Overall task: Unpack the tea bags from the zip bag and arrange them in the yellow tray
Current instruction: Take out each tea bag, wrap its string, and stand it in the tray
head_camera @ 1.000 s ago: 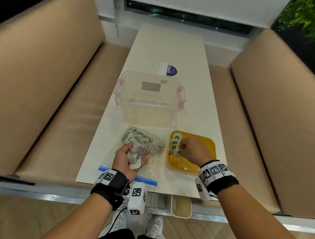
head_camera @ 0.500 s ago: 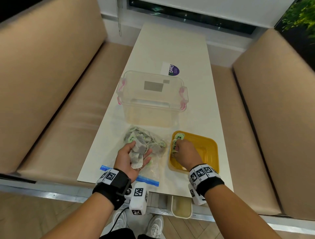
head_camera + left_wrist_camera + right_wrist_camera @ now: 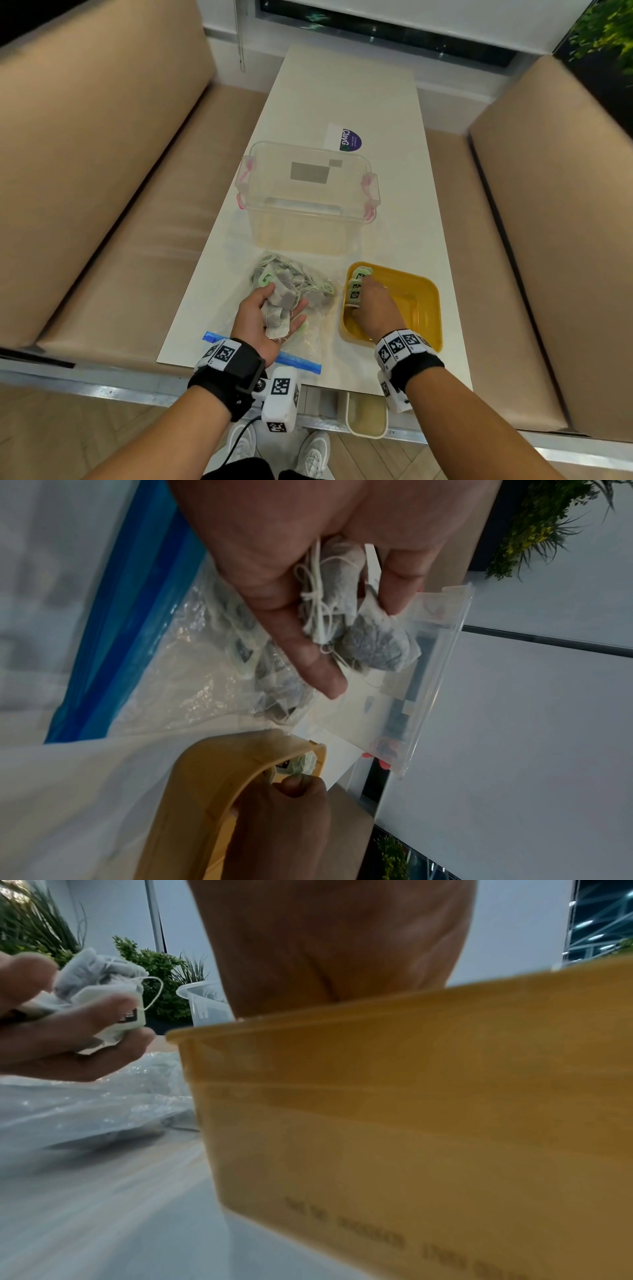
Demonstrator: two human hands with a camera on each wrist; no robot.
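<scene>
Since a second ago the right hand [image 3: 373, 308] has sunk lower into the tray [image 3: 424, 301]: its wrist now lies over the near rim, and its fingers sit against the row of tea bags [image 3: 356, 291] along the tray's left wall. The left hand [image 3: 265, 317] has barely shifted.

The right hand is palm down, knuckles up, fingers bent toward the row; in the left wrist view a fingertip [image 3: 301, 787] touches a green tag at the tray's corner. Whether it pinches a bag cannot be told, since the hand's back hides the fingers from above and the tray wall [image 3: 411, 1110] blocks the right wrist view.

The left hand is palm up, left of centre in the head view, fingers loosely curled round a clump of grey bags [image 3: 279, 303] with white strings. It hovers over the zip bag [image 3: 308, 339].

The zip bag lies flat on the table [image 3: 342, 102], its blue seal near the bottom edge, more bags and green tags heaped at its far end [image 3: 291, 274]. A clear tub [image 3: 305, 222] stands beyond it.
</scene>
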